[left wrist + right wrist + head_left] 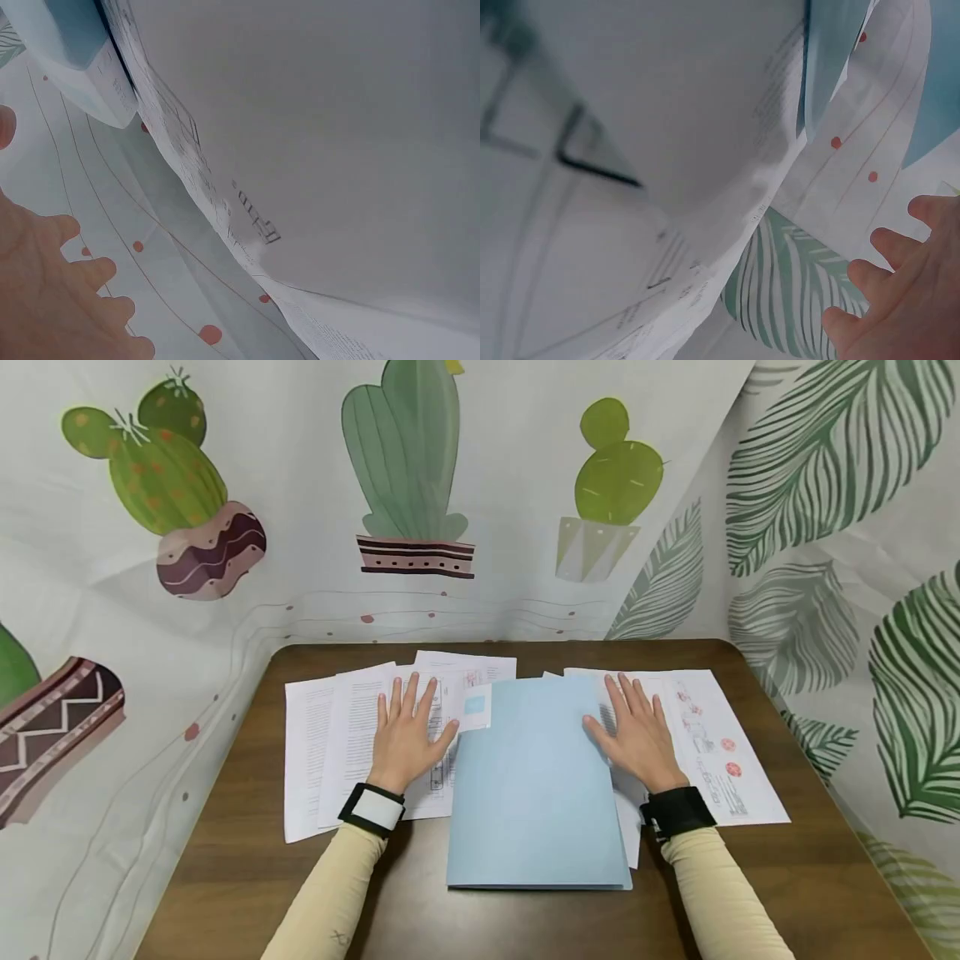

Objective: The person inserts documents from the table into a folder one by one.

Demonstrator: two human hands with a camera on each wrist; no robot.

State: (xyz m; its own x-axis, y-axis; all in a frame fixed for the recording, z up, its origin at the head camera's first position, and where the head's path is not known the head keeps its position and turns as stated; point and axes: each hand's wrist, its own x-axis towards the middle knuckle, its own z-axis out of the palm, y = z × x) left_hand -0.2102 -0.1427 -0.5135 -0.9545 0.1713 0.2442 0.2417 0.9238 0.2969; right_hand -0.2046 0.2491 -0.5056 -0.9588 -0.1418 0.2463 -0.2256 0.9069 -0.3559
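Observation:
A light blue folder (536, 785) lies in the middle of the table, with a white label (476, 706) jutting from its upper left edge. To its left, my left hand (408, 739) is spread palm down over printed sheets (352, 752), thumb towards the label. My right hand (641, 739) is spread likewise over the sheets (738, 777) at the right, which bear red stamps; its thumb tip is at the folder's right edge. Neither hand grips anything. Straight fingers (94, 274) also show in the left wrist view. Whether the palms touch the paper cannot be told.
The brown table (217, 868) has its far edge against a hanging cloth (510, 502) printed with cacti and leaves. Another sheet (487, 667) sticks out behind the folder, and a paper corner (628, 839) shows under its right side.

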